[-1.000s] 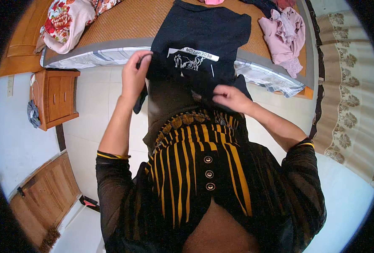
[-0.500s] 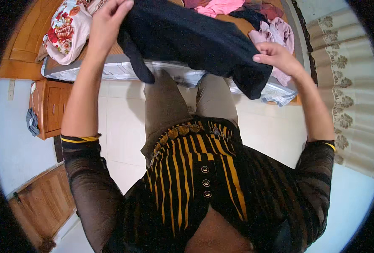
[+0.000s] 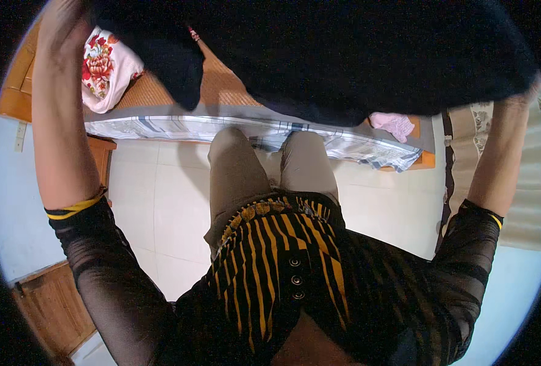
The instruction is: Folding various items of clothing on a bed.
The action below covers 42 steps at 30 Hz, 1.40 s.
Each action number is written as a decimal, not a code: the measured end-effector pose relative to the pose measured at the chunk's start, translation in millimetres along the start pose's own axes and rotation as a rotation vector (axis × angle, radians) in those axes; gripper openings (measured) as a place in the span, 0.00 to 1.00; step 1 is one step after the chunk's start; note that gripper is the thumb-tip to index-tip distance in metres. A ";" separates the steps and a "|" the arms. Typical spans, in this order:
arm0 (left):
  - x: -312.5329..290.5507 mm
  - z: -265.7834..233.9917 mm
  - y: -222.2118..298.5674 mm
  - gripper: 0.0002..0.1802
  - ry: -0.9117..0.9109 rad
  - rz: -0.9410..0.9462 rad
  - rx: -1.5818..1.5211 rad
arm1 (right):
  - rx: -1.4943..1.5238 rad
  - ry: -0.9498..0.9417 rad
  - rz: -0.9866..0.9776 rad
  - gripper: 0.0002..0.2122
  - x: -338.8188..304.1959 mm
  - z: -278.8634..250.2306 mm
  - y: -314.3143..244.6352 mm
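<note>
A black garment (image 3: 368, 61) is spread wide and lifted across the top of the view. Its upper part runs out of the picture. A sleeve-like piece (image 3: 176, 76) dangles from it on the left. My left hand (image 3: 66, 27), blurred and partly cut off at the upper left, is closed on one end of the cloth. At the far right my right hand (image 3: 526, 94) holds the other end, its fingers mostly hidden by the fabric. Behind the garment, a white cloth with red flowers (image 3: 103, 67) lies on the bed, and a pink cloth (image 3: 392, 125) shows below the hem.
The bed (image 3: 222, 91) has a brown woven mat, a grey border and a plaid sheet over its front edge. I stand close before it on a pale tiled floor (image 3: 173, 213). A patterned curtain (image 3: 465, 146) hangs at right; a wooden cabinet (image 3: 103, 158) is at left.
Both hands have moved up and farther apart, stretching the black garment wide. It has risen toward me and now hides most of the clothes on the bed.
</note>
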<state>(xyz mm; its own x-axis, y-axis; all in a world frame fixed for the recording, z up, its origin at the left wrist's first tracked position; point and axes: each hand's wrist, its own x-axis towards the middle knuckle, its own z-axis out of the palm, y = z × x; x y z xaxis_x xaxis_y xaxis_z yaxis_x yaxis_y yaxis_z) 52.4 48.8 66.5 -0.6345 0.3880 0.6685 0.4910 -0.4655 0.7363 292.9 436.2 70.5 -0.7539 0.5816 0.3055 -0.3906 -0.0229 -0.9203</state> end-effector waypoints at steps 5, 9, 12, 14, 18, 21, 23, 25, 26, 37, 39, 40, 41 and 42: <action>18.6 -62.7 -27.7 0.18 0.131 -0.136 0.046 | 0.118 -0.230 0.149 0.19 -11.2 -2.3 -2.9; 0.6 -98.3 -100.6 0.23 -0.217 -0.342 0.427 | -0.129 -0.155 0.275 0.20 -16.3 -1.0 32.9; -66.3 -72.5 -123.2 0.36 -0.172 -0.938 0.453 | -0.405 -0.496 0.505 0.13 -26.8 57.3 110.3; -110.4 -48.2 -141.4 0.23 -0.008 -1.214 -0.191 | -0.386 -0.378 0.534 0.11 -36.1 36.0 168.3; -188.8 -38.5 -202.5 0.12 0.179 -1.365 -0.578 | -0.229 -0.323 0.693 0.07 -61.2 28.1 248.6; -227.5 -21.7 -217.9 0.13 0.255 -1.359 -0.593 | -0.167 -0.303 0.749 0.07 -79.8 46.1 279.5; -239.6 0.3 -212.6 0.14 0.300 -1.368 -0.612 | -0.165 -0.340 0.683 0.07 -97.6 64.3 289.1; -242.1 28.9 -195.2 0.14 0.318 -1.169 -0.690 | -0.293 -0.351 0.519 0.07 -116.4 77.9 296.7; -246.6 38.1 -194.2 0.14 0.298 -1.121 -0.647 | -0.314 -0.374 0.481 0.07 -125.2 86.1 295.3; -244.5 92.4 -166.3 0.20 0.134 -1.080 -0.390 | -0.379 -0.360 0.379 0.07 -162.9 107.4 271.1; -241.8 98.3 -161.7 0.21 0.126 -1.050 -0.408 | -0.400 -0.357 0.368 0.06 -164.6 103.6 272.8; -241.1 98.6 -161.4 0.21 0.127 -1.049 -0.413 | -0.406 -0.344 0.361 0.06 -165.4 101.8 273.6; -240.3 98.0 -161.7 0.21 0.062 -1.027 -0.429 | -0.411 -0.330 0.353 0.06 -165.9 100.3 273.3; -239.8 97.2 -162.3 0.21 -0.002 -1.003 -0.442 | -0.415 -0.332 0.353 0.06 -165.9 100.1 272.1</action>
<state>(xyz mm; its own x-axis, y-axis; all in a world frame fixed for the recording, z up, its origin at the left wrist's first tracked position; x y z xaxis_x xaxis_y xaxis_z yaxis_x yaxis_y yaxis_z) 182.9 108.7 -203.1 -0.6248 0.7509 -0.2137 -0.5064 -0.1814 0.8430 258.9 252.1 -206.1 -0.9495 0.3117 -0.0351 0.0980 0.1884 -0.9772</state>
